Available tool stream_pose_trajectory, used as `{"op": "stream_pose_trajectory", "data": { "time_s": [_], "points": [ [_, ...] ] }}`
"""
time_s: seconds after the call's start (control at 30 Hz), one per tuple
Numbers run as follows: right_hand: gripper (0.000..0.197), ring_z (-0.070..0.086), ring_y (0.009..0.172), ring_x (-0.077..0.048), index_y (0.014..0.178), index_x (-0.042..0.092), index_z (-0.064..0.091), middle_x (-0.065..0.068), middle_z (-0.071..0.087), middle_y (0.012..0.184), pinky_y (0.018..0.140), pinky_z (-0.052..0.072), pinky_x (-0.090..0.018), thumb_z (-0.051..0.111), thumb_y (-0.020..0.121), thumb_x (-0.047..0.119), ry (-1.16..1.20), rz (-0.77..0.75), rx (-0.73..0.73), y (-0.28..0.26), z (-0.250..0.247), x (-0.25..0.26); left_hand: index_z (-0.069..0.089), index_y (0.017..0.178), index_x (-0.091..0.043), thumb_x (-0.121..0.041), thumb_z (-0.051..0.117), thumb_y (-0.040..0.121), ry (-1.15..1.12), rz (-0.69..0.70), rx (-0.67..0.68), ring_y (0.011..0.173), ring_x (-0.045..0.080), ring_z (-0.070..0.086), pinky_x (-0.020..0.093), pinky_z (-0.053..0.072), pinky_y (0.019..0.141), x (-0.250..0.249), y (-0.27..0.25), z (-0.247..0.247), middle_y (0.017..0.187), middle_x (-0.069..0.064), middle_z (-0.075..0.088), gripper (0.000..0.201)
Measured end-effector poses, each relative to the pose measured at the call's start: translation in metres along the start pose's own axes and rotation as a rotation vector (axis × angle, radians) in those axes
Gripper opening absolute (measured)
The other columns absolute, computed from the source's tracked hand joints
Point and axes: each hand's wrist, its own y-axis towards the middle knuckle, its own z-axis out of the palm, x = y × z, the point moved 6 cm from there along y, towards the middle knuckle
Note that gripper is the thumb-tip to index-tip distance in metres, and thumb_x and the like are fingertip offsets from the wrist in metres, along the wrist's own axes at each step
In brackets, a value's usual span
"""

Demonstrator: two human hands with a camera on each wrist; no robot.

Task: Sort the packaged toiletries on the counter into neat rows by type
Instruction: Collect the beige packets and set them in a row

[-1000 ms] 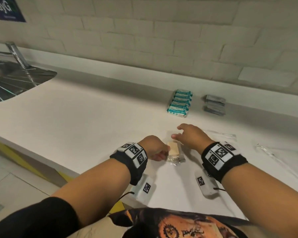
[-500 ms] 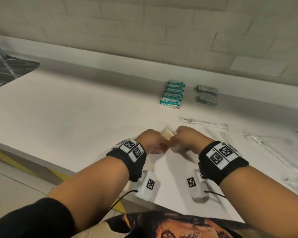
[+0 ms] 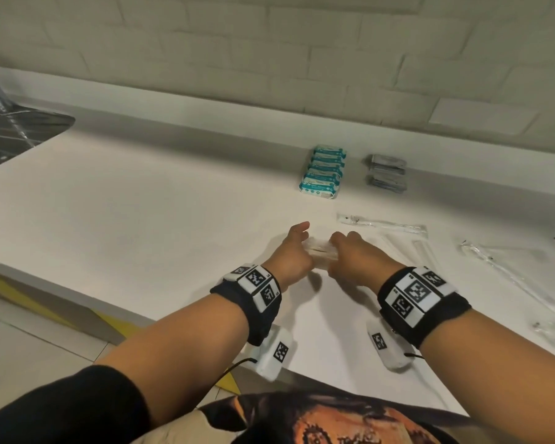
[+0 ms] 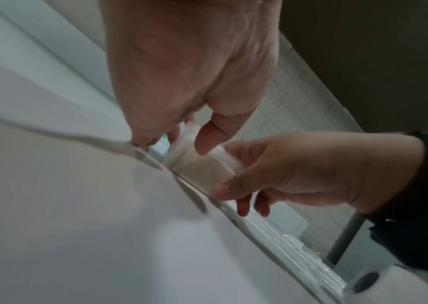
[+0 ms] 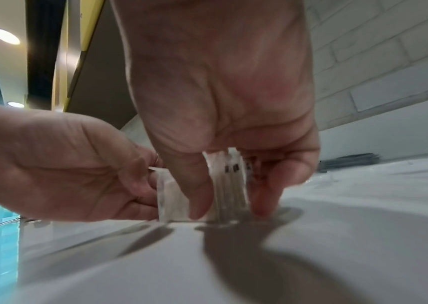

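White tabletop (image 3: 141,219) from the head view: left hand (image 3: 290,254) and right hand (image 3: 353,257) pinch clear-wrapped packets (image 3: 321,253) between them, mid-tabletop. Left wrist view: the stack (image 4: 202,170) looks light, slippery in film. Right wrist view: fingers (image 5: 262,197) grip its ends, the best hold.

A second ago the small clear-wrapped packets (image 3: 321,253) lay flat on the surface (image 3: 141,235) between your hands, the tan face up; half a second ago you had them lifted and pinched together; now they stand on edge on the surface, your left hand (image 3: 290,257) and right hand (image 3: 354,259) pressed to either end. Both hands have moved away from you, toward the wall; your left forefinger now sticks out straight.
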Motion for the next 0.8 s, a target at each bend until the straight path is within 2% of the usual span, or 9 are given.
{"op": "stream_pose_trajectory", "data": {
  "time_s": [0.1,0.17,0.27,0.4,0.47,0.53,0.6,0.67,0.8],
  "points": [
    [0.038,0.055,0.086,-0.026,0.123,0.013,0.043,-0.012,0.046,0.117,0.070,0.040,-0.031,0.057,0.090,0.024,0.057,-0.067,0.007,-0.003,0.008,0.007,0.022,0.146,-0.025,0.006,0.060,0.080,-0.014,0.020,0.025,0.125,0.029,0.047,0.035,0.043,0.100,0.001,-0.001,0.012,0.145,0.010,0.030,0.082],
    [0.034,0.050,0.080,-0.023,0.122,0.011,0.044,-0.012,0.046,0.116,0.069,0.039,-0.031,0.055,0.092,0.023,0.052,-0.092,-0.005,-0.004,0.007,0.010,0.025,0.145,-0.027,0.002,0.063,0.079,-0.014,0.026,0.008,0.123,0.028,0.049,0.037,0.044,0.102,0.001,-0.001,0.015,0.141,0.008,0.031,0.081],
    [0.030,0.048,0.078,-0.023,0.119,0.009,0.046,-0.012,0.045,0.115,0.068,0.038,-0.032,0.055,0.092,0.018,0.036,-0.103,-0.043,-0.004,0.006,0.008,0.032,0.141,-0.021,0.004,0.058,0.079,0.052,0.042,-0.013,0.117,0.027,0.053,0.037,0.046,0.101,0.004,0.002,0.013,0.137,0.013,0.041,0.072],
    [0.031,0.054,0.084,-0.026,0.119,0.008,0.046,-0.012,0.047,0.117,0.069,0.038,-0.032,0.054,0.093,0.022,0.012,-0.124,-0.015,-0.007,0.009,0.007,0.038,0.137,-0.016,-0.002,0.060,0.083,0.161,0.042,-0.049,0.098,0.018,0.058,0.023,0.046,0.084,0.005,0.006,0.007,0.120,0.009,0.056,0.059],
    [0.036,0.056,0.092,-0.026,0.120,0.009,0.047,-0.009,0.049,0.116,0.071,0.041,-0.032,0.054,0.093,0.031,0.057,-0.120,-0.005,-0.007,0.003,0.006,0.034,0.139,-0.015,-0.002,0.060,0.085,0.114,0.030,-0.064,0.096,0.017,0.057,0.021,0.045,0.079,0.002,0.007,0.004,0.122,0.009,0.057,0.062],
    [0.035,0.058,0.092,-0.023,0.116,0.011,0.051,-0.006,0.055,0.111,0.073,0.046,-0.032,0.057,0.090,0.034,0.181,-0.083,-0.022,-0.004,-0.008,0.000,0.027,0.144,-0.017,-0.003,0.063,0.084,0.015,0.019,-0.097,0.101,0.016,0.056,0.020,0.043,0.076,-0.002,0.010,0.000,0.128,0.007,0.055,0.071],
    [0.029,0.058,0.087,-0.021,0.110,0.012,0.053,-0.004,0.060,0.101,0.073,0.047,-0.032,0.060,0.088,0.031,0.386,-0.053,-0.053,-0.002,-0.021,-0.008,0.023,0.147,-0.018,-0.006,0.065,0.083,-0.072,0.032,-0.121,0.106,0.017,0.055,0.023,0.042,0.083,-0.011,0.013,-0.001,0.129,0.004,0.055,0.077],
    [0.027,0.057,0.084,-0.021,0.109,0.009,0.055,-0.007,0.061,0.096,0.073,0.047,-0.035,0.062,0.089,0.024,0.585,-0.042,-0.081,0.000,-0.033,-0.018,0.032,0.143,-0.015,-0.011,0.064,0.084,-0.134,0.051,-0.082,0.107,0.020,0.061,0.030,0.048,0.089,-0.020,0.021,0.007,0.124,0.005,0.061,0.067],
    [0.020,0.058,0.080,-0.018,0.105,0.010,0.058,-0.009,0.065,0.095,0.066,0.044,-0.027,0.065,0.086,0.014,0.854,-0.015,-0.089,0.001,-0.046,-0.044,0.051,0.124,-0.011,-0.008,0.061,0.086,-0.215,0.063,-0.038,0.101,0.026,0.066,0.036,0.053,0.083,-0.041,0.040,0.030,0.111,0.012,0.068,0.039]
  ]
}}
